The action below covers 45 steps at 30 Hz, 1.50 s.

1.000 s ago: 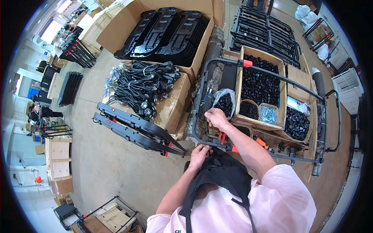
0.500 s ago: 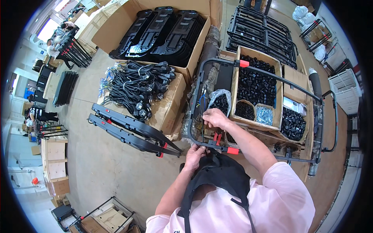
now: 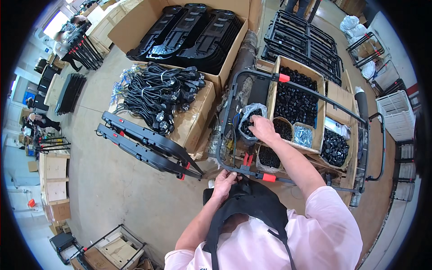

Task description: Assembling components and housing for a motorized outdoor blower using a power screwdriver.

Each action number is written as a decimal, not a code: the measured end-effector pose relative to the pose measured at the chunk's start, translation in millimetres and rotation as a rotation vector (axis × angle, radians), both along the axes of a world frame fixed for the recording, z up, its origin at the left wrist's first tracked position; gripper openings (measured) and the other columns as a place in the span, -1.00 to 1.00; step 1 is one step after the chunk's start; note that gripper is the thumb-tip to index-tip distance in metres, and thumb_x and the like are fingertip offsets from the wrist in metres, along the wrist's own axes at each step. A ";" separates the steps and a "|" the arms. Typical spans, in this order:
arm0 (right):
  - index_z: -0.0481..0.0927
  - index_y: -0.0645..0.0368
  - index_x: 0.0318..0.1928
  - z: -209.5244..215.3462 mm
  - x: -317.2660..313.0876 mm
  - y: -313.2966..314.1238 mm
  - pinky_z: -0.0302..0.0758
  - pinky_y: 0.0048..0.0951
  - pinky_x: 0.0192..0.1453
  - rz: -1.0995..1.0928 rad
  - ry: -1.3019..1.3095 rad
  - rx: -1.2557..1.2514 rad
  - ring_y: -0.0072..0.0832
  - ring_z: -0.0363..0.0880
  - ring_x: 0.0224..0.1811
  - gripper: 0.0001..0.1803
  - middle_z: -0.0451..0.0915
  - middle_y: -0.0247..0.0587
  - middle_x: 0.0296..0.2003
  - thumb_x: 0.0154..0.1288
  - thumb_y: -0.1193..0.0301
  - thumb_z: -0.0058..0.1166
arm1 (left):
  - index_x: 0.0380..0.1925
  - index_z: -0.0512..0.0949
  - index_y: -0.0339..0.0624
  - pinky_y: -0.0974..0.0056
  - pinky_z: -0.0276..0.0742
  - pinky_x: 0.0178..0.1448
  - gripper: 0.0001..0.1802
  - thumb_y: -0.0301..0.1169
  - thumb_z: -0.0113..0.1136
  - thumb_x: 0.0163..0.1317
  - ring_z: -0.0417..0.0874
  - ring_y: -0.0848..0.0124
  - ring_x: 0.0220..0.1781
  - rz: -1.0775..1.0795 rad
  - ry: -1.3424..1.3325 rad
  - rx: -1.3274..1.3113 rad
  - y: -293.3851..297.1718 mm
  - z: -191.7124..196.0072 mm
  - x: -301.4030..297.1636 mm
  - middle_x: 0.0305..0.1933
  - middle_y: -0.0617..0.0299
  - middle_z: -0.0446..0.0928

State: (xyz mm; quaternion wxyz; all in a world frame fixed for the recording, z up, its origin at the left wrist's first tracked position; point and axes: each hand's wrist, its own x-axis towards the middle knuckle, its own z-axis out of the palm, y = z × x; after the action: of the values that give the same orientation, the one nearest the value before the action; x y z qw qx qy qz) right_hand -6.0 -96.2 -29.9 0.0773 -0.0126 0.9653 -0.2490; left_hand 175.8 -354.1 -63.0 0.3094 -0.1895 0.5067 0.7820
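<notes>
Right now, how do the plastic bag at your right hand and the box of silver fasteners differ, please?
The bag holds black parts; the box holds silver fasteners. The bag is crumpled and translucent; the box tan and angular. The right hand reaches into the bag, not the box. Both are uncovered.

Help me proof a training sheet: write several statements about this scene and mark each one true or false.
1. The right hand reaches into a plastic bag of small black parts. True.

2. The left hand is raised over the silvery screws. False: the left hand is down at the near bar of the black tubular frame.

3. Black cables lie piled on a cardboard box. True.

4. The screws are spread loose on the floor. False: the silvery screws sit together in a small open container.

5. The person wears a black apron over a pale pink shirt. True.
</notes>
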 end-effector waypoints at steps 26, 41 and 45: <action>0.65 0.27 -0.12 26.5 7.8 12.2 0.66 -0.38 -0.36 -0.468 -0.285 -0.533 -0.45 0.76 -0.42 -0.79 0.73 -0.11 -0.34 0.35 0.42 0.06 | -0.12 0.62 -0.20 0.32 0.63 -0.03 -0.83 -0.33 0.18 0.59 0.71 0.46 -0.16 -0.050 0.030 -0.043 -4.6 11.7 -0.9 -0.16 0.23 0.72; 0.47 0.40 0.28 94.9 101.4 -1.9 0.69 -0.46 -0.19 -0.393 -0.219 -0.943 -0.42 0.77 -0.22 -0.56 0.73 -0.04 -0.16 0.52 0.41 0.08 | -0.20 0.64 -0.18 0.35 0.61 -0.09 -0.82 -0.32 0.22 0.56 0.71 0.50 -0.23 -0.116 0.067 -0.061 -9.3 4.1 -7.9 -0.22 0.24 0.74; 0.41 0.41 0.25 112.9 167.5 -21.8 0.76 -0.33 -0.18 -0.362 -0.331 -1.159 -0.25 0.82 -0.13 -0.50 0.74 0.07 -0.12 0.57 0.25 0.17 | -0.19 0.66 -0.16 0.37 0.57 -0.13 -0.83 -0.31 0.24 0.55 0.69 0.53 -0.25 -0.124 0.055 -0.050 -19.9 5.9 -10.4 -0.24 0.26 0.75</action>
State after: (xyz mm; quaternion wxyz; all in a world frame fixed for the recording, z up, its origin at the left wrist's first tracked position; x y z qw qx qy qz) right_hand 161.5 -118.0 82.9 0.1628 0.1500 0.6354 -0.7398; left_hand 165.4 -374.0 -57.1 0.3386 -0.1438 0.5452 0.7533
